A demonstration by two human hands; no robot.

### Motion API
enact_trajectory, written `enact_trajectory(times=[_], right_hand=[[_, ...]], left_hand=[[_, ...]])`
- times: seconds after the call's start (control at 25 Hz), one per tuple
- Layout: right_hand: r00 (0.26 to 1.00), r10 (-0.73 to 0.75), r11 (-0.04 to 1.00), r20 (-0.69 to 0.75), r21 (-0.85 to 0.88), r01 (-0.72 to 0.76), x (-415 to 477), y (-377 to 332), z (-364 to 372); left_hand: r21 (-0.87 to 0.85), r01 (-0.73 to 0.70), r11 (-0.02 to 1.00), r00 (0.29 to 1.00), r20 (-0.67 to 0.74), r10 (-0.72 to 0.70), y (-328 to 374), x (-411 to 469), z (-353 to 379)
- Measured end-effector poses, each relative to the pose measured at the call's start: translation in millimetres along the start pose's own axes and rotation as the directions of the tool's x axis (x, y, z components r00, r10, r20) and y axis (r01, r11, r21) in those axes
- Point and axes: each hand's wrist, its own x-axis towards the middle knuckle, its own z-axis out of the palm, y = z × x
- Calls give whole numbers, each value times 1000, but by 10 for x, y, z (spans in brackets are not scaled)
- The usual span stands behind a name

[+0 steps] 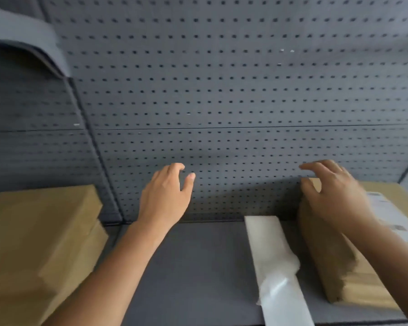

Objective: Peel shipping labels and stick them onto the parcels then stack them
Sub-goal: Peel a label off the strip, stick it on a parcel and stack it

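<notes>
A stack of brown paper-wrapped parcels (38, 243) sits at the left on the dark shelf (198, 267). At the right lies another brown parcel (339, 267) with a white shipping label (391, 212) on its top face. My right hand (332, 191) hovers over that parcel's far left corner, fingers spread and empty. Raised in mid-air over the shelf's middle, my left hand (167, 194) has its fingers apart and holds nothing. A strip of white label backing paper (273, 267) lies between the hands, beside the right parcel.
A dark grey pegboard wall (222, 90) rises directly behind the shelf. A grey curved piece (21, 43) hangs at the upper left. The view is blurred by motion.
</notes>
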Motion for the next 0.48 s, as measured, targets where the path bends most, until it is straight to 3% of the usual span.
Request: enact_trajectory(times=[0.32, 0.48], right_hand=[[952, -306, 938, 23, 175, 298, 149, -1723, 716], [901, -430, 877, 59, 266, 401, -35, -2562, 1019]], left_hand=[[44, 325, 945, 934, -172, -313, -1621, -405, -988], [204, 483, 852, 872, -207, -444, -2309, -754, -1413]])
